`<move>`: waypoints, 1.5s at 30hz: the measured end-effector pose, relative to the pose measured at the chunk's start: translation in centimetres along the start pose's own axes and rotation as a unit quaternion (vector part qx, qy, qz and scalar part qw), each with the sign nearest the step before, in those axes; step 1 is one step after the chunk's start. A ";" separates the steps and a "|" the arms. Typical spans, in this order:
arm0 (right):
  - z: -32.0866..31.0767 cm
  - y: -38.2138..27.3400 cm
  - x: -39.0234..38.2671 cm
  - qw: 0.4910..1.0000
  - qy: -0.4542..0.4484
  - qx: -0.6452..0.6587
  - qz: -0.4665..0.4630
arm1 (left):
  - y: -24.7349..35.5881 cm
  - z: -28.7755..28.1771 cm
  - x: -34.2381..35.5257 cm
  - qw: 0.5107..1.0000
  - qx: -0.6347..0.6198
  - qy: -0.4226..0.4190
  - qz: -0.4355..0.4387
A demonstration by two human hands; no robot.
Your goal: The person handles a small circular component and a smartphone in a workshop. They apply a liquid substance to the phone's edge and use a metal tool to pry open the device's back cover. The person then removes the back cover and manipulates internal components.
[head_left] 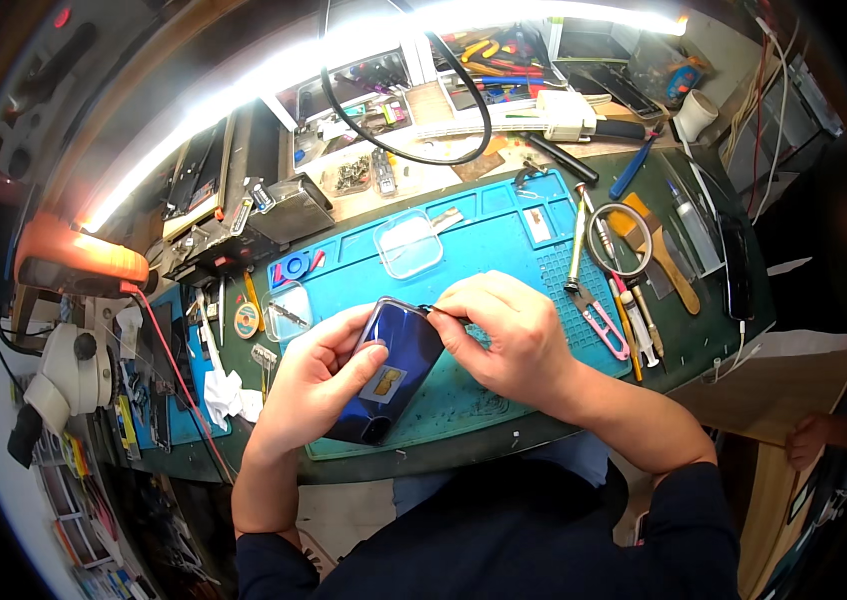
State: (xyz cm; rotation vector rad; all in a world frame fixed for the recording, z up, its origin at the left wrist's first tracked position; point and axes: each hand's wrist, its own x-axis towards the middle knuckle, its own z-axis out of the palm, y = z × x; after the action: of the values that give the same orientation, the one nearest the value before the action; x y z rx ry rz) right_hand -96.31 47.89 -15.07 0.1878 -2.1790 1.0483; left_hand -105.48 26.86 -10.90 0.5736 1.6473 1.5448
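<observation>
My left hand (316, 385) is closed around a glossy dark blue phone (414, 345), its thumb lying across the back beside a small pale sticker with a gold figure. The phone is tilted above the blue work mat (344, 255), back side up. At its upper right corner my right hand (509, 335) pinches a thin dark piece (431, 309) against the edge. Most of that piece is hidden by the fingers, so its kind cannot be made out.
A clear plastic tray (410, 262) lies on the mat. To the right are pink-handled cutters (601, 325), a magnifying glass (648, 238), a brush (679, 285) and a cabled phone (738, 270). An orange device (84, 255) stands left. Another person's hand (809, 440) shows far right.
</observation>
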 end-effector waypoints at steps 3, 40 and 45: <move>-0.1 0.0 0.1 1.000 -0.001 -0.002 -0.005 | 0.0 0.0 0.1 1.000 -0.002 0.001 0.003; 0.0 -0.1 -0.2 0.997 -0.074 -0.010 -0.006 | 0.7 0.3 -0.8 0.997 0.031 0.006 -0.064; 0.6 0.3 -0.7 0.996 -0.080 -0.025 -0.043 | 0.3 -0.3 -0.8 0.997 0.025 0.001 -0.069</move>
State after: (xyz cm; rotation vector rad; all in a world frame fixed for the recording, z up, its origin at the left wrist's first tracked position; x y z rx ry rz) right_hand -96.19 47.56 -15.97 0.3508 -2.3151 0.9590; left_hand -105.24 26.10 -10.42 0.4744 1.6959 1.4087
